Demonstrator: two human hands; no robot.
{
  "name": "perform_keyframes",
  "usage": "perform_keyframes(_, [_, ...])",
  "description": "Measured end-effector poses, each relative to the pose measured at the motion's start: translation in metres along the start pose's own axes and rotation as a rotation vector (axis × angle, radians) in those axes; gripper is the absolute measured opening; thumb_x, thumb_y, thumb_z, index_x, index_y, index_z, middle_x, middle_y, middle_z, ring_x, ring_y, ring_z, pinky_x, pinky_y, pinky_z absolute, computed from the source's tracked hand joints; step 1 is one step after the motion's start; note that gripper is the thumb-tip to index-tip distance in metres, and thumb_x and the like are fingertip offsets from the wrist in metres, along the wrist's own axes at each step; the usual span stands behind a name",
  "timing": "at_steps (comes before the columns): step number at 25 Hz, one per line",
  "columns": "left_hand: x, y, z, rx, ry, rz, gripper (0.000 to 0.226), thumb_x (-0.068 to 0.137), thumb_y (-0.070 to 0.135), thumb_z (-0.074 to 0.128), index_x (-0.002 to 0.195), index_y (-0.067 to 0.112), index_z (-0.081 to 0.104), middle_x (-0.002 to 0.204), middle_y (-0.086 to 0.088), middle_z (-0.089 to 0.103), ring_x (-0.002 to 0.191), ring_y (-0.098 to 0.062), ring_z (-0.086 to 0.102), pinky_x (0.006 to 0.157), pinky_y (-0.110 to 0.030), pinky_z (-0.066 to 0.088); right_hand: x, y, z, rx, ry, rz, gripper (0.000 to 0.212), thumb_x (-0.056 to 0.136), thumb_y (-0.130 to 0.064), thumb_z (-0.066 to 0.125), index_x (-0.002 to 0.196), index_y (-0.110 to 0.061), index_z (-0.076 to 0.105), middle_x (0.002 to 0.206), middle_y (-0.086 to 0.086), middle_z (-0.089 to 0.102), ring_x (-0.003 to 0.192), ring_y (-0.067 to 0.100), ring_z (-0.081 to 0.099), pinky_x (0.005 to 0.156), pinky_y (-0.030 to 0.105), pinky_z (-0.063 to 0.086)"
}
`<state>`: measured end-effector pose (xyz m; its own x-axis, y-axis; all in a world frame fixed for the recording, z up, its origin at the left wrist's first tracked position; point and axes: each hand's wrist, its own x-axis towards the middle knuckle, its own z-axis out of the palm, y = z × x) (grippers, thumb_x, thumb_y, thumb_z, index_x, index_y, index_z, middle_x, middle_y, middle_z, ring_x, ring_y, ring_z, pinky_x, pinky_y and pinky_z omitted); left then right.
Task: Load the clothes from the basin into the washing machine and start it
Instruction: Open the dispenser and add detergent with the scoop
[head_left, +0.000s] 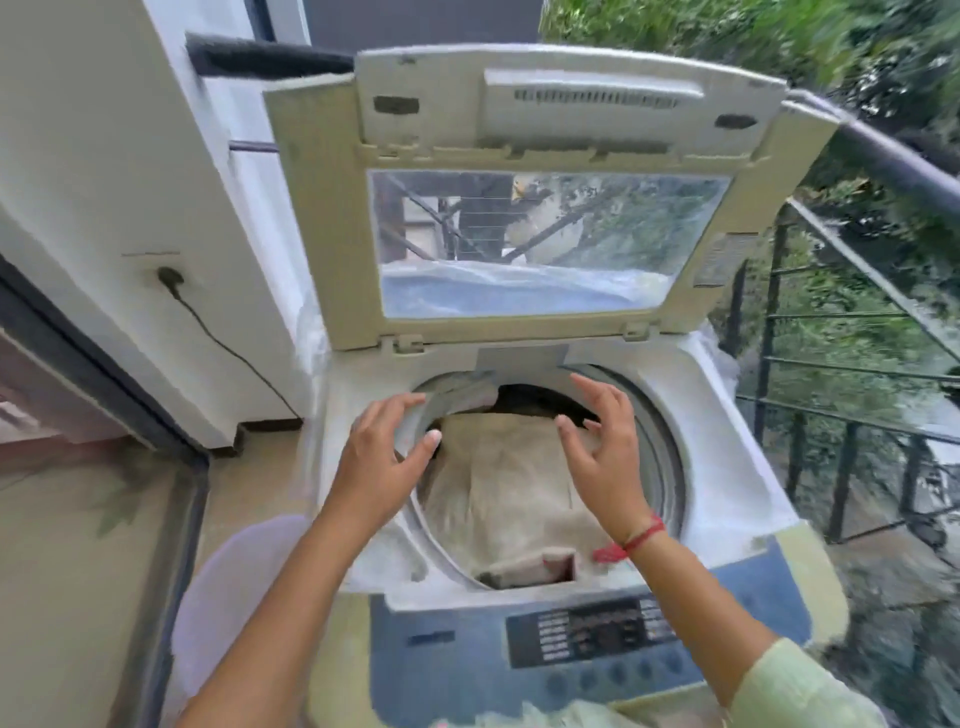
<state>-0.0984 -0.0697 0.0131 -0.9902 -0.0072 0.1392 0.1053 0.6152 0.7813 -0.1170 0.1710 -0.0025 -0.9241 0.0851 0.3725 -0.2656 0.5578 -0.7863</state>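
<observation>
Top-loading washing machine (727, 467) on a balcony, lid (322, 208) swung up and standing open behind the drum, with plastic sheeting and trees visible through its clear window. Inside the drum, beige clothes (504, 493) heaped close to the rim, a darker piece just behind them at the far side.

2 hands over the opening, both empty. Left hand (382, 457) poised at the left edge of the drum ring, fingers straight and spread, thumb pointing toward the clothes. Contact with the ring impossible to tell. Right hand (602, 452) above the right part of the pile, fingers loosely bent and apart, gripping nothing. Red thread (639, 538) tied around the right wrist, pale green sleeve (800, 686) further up that arm.

At the near edge of the machine, a blue control panel (597, 631) with a dark display block and a row of round buttons, untouched.

Pale lilac basin (228, 597) low at the left, just beside the machine and partly hidden under the left forearm, its inside too blurred to read.

Black plug and cord (171, 278) on the white wall at left, trailing down toward the machine. Dark metal railing (883, 150) at right, green foliage beyond.
</observation>
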Motion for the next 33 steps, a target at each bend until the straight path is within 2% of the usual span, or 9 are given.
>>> perform_keyframes(3, [0.013, 0.016, 0.043, -0.057, -0.03, -0.099, 0.036, 0.088, 0.027, 0.062, 0.123, 0.024, 0.054, 0.121, 0.01, 0.05, 0.113, -0.002, 0.044, 0.094, -0.02, 0.032, 0.017, 0.029, -0.013, 0.124, -0.07, 0.195, 0.039, 0.088, -0.011, 0.06, 0.124, -0.023, 0.051, 0.119, -0.011, 0.046, 0.108, 0.003, 0.049, 0.094, 0.033, 0.046])
perform_keyframes(6, [0.023, 0.021, 0.068, -0.236, 0.034, -0.256, 0.028, 0.089, 0.023, 0.063, 0.116, 0.025, 0.055, 0.118, 0.012, 0.054, 0.115, -0.003, 0.048, 0.097, -0.024, 0.038, 0.045, 0.041, -0.001, 0.433, -0.102, 0.616, 0.036, 0.09, -0.011, 0.059, 0.124, -0.02, 0.05, 0.128, 0.006, 0.051, 0.106, 0.01, 0.053, 0.096, 0.034, 0.045])
perform_keyframes(9, [0.033, 0.022, 0.082, -0.304, 0.113, -0.354, 0.022, 0.088, 0.018, 0.063, 0.107, 0.027, 0.057, 0.111, 0.01, 0.059, 0.113, -0.009, 0.054, 0.098, -0.027, 0.042, 0.074, 0.045, 0.017, 0.931, -0.204, 1.137, 0.043, 0.094, -0.018, 0.054, 0.135, -0.013, 0.043, 0.138, 0.01, 0.045, 0.128, 0.025, 0.044, 0.1, 0.037, 0.039])
perform_keyframes(11, [0.038, 0.019, 0.088, -0.341, 0.135, -0.394, 0.022, 0.088, 0.017, 0.064, 0.101, 0.033, 0.057, 0.107, 0.009, 0.06, 0.108, -0.01, 0.055, 0.096, -0.027, 0.043, 0.086, 0.048, 0.032, 1.085, -0.252, 1.292, 0.046, 0.094, -0.024, 0.053, 0.136, -0.011, 0.041, 0.144, 0.012, 0.04, 0.135, 0.026, 0.036, 0.107, 0.038, 0.033])
perform_keyframes(15, [0.049, 0.009, 0.094, -0.559, 0.181, -0.623, 0.015, 0.092, 0.016, 0.058, 0.106, 0.022, 0.06, 0.102, 0.01, 0.06, 0.104, -0.01, 0.056, 0.092, -0.027, 0.043, 0.111, 0.055, 0.058, 1.217, -0.11, 1.365, 0.056, 0.095, -0.029, 0.051, 0.143, -0.007, 0.03, 0.148, 0.013, 0.035, 0.138, 0.026, 0.031, 0.113, 0.039, 0.026])
perform_keyframes(18, [0.056, -0.003, 0.097, -0.578, 0.133, -0.677, 0.014, 0.093, 0.02, 0.057, 0.107, 0.023, 0.06, 0.106, 0.012, 0.059, 0.105, -0.005, 0.055, 0.09, -0.025, 0.043, 0.124, 0.055, 0.067, 1.326, -0.001, 1.397, 0.058, 0.097, -0.031, 0.047, 0.144, -0.005, 0.026, 0.148, 0.012, 0.033, 0.139, 0.025, 0.031, 0.114, 0.039, 0.024])
perform_keyframes(22, [0.062, -0.015, 0.109, -0.567, 0.108, -0.72, 0.009, 0.093, 0.022, 0.057, 0.098, 0.028, 0.06, 0.106, 0.006, 0.061, 0.102, -0.008, 0.057, 0.082, -0.024, 0.043, 0.125, 0.054, 0.076, 1.419, 0.076, 1.429, 0.047, 0.098, -0.027, 0.045, 0.138, -0.004, 0.037, 0.146, 0.011, 0.036, 0.137, 0.022, 0.034, 0.115, 0.037, 0.025])
perform_keyframes(29, [0.097, -0.016, 0.117, -0.686, 0.186, -0.773, 0.014, 0.092, 0.022, 0.058, 0.106, 0.019, 0.058, 0.103, 0.005, 0.061, 0.1, -0.01, 0.056, 0.093, -0.03, 0.042, 0.118, 0.062, 0.087, 1.381, 0.047, 1.422, 0.027, 0.098, -0.019, 0.047, 0.119, -0.004, 0.052, 0.144, 0.011, 0.042, 0.138, 0.021, 0.032, 0.116, 0.035, 0.019])
perform_keyframes(33, [0.103, -0.017, 0.118, -0.688, 0.204, -0.784, 0.025, 0.092, 0.022, 0.058, 0.115, 0.013, 0.056, 0.108, -0.002, 0.061, 0.101, -0.014, 0.056, 0.092, -0.032, 0.044, 0.098, 0.07, 0.086, 1.426, 0.032, 1.394, 0.013, 0.097, -0.012, 0.046, 0.09, -0.008, 0.056, 0.101, 0.008, 0.06, 0.118, 0.023, 0.051, 0.113, 0.037, 0.028])
